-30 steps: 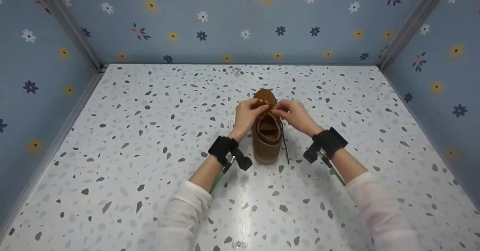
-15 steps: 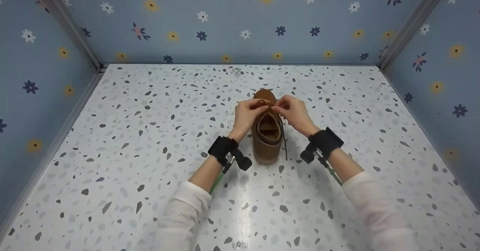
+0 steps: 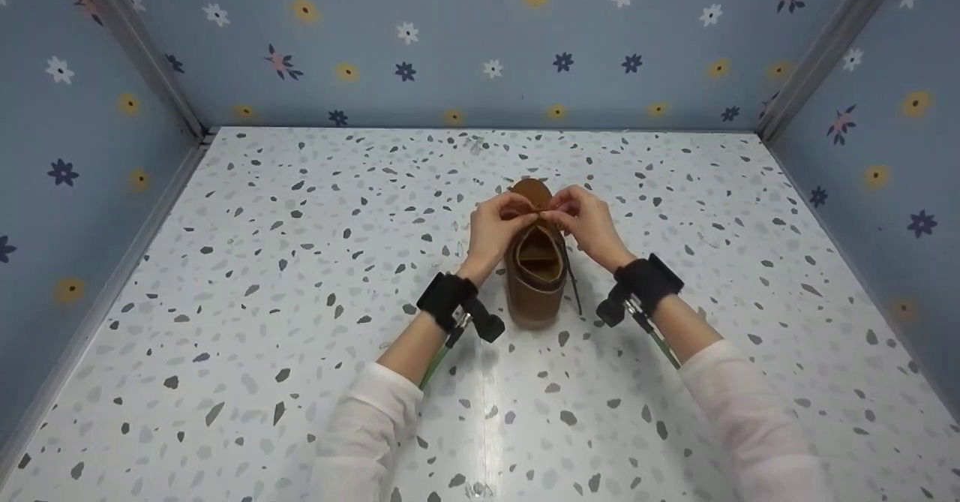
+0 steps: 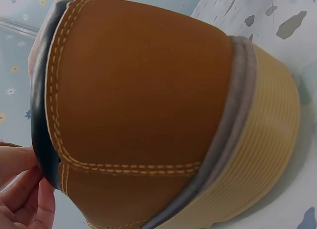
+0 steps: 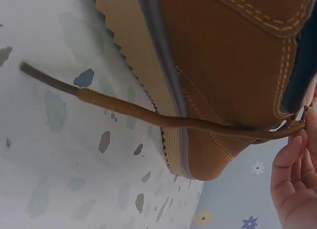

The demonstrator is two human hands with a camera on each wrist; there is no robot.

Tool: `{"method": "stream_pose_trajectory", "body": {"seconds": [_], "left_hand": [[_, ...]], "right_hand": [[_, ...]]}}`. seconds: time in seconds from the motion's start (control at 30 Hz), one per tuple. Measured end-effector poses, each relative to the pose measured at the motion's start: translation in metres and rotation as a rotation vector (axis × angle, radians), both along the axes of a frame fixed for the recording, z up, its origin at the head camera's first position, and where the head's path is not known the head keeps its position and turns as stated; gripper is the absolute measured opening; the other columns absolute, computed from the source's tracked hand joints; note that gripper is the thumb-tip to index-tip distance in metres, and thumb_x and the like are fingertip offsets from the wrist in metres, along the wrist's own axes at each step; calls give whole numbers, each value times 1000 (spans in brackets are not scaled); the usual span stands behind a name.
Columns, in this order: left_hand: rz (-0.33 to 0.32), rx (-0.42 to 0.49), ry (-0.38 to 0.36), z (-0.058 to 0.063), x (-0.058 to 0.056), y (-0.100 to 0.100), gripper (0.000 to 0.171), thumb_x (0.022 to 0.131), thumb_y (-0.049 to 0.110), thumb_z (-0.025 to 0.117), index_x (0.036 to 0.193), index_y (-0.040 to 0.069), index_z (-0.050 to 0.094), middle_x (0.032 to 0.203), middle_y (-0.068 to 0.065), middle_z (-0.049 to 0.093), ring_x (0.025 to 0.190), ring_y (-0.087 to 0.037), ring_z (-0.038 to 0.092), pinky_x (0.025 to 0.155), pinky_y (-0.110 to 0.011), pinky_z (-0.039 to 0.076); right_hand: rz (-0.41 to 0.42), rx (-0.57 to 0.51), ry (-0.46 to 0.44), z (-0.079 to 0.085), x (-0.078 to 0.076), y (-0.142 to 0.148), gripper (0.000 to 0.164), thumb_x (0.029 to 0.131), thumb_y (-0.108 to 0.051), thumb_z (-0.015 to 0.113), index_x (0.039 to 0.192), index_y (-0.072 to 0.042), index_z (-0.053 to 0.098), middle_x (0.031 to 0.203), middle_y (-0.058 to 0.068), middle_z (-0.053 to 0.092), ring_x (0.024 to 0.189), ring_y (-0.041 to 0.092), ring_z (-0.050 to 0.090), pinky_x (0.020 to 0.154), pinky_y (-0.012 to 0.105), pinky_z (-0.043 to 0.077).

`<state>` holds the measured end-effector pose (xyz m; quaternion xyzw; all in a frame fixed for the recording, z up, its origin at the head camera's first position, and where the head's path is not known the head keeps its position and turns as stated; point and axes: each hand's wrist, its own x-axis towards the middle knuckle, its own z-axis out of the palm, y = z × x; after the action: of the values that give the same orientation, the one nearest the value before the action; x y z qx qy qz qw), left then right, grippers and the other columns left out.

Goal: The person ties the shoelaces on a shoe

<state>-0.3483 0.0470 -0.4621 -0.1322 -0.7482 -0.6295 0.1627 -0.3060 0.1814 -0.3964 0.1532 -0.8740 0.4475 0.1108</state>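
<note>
A brown ankle boot (image 3: 534, 303) stands upright, toe away from me, its dark-lined opening facing up. Over its lacing my left hand (image 3: 493, 226) and right hand (image 3: 589, 220) meet, thumbs and forefingers nearly touching, each pinching the brown shoelace (image 5: 198, 125). One lace end hangs down the boot's right side, its dark tip (image 5: 47, 79) loose in the right wrist view. In the left wrist view the stitched heel (image 4: 143, 85) covers most of the picture, with my left fingers (image 4: 34, 192) behind the collar. The knot area is mostly hidden by my fingers.
The boot rests on a white speckled surface (image 3: 315, 322). Blue flowered panels (image 3: 450, 44) close off the back and both sides. Black camera bands (image 3: 448, 299) are strapped round both wrists, below white sleeves (image 3: 367, 419).
My right hand has shifted slightly left, closer to my left hand. The lace loop seen by my left fingers has dropped from view, and the hanging lace end has swung a little.
</note>
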Motion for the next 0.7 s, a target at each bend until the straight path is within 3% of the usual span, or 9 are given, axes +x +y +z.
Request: {"method": "stream_pose_trajectory", "body": {"seconds": [0.13, 0.3, 0.43, 0.5, 0.7], "left_hand": [[13, -11, 6, 4, 3, 0, 18, 53, 18, 62, 68, 19, 53, 63, 9, 51, 56, -2, 47, 53, -16, 36], [13, -14, -10, 6, 4, 0, 18, 53, 18, 62, 68, 18, 53, 64, 8, 51, 56, -3, 47, 54, -16, 36], [7, -24, 13, 6, 4, 0, 17, 54, 20, 61, 69, 18, 53, 64, 8, 51, 56, -2, 47, 52, -17, 36], [2, -25, 34, 5, 4, -1, 17, 55, 21, 61, 69, 18, 53, 63, 9, 50, 56, -2, 46, 52, -17, 35], [-10, -9, 45, 4, 4, -1, 17, 55, 22, 60, 70, 18, 53, 64, 8, 51, 56, -3, 47, 52, -17, 36]], "right_hand": [[28, -66, -72, -10, -7, 6, 24, 64, -25, 52, 81, -10, 46, 61, 3, 50, 47, 15, 43, 35, 29, 33], [17, -90, -96, -8, -10, 9, 24, 71, -29, 43, 83, -9, 48, 60, 7, 49, 47, 19, 42, 35, 27, 31], [5, -32, -93, 5, -6, 6, 26, 74, -31, 37, 83, -10, 51, 64, 7, 49, 50, 18, 40, 39, 25, 32], [32, -16, -109, 6, -8, 6, 27, 74, -30, 37, 85, -10, 51, 69, 5, 50, 55, 13, 42, 44, 23, 33], [99, -9, -177, 5, -10, 3, 28, 74, -31, 36, 85, -11, 52, 75, 1, 50, 49, 14, 40, 44, 23, 32]]}}
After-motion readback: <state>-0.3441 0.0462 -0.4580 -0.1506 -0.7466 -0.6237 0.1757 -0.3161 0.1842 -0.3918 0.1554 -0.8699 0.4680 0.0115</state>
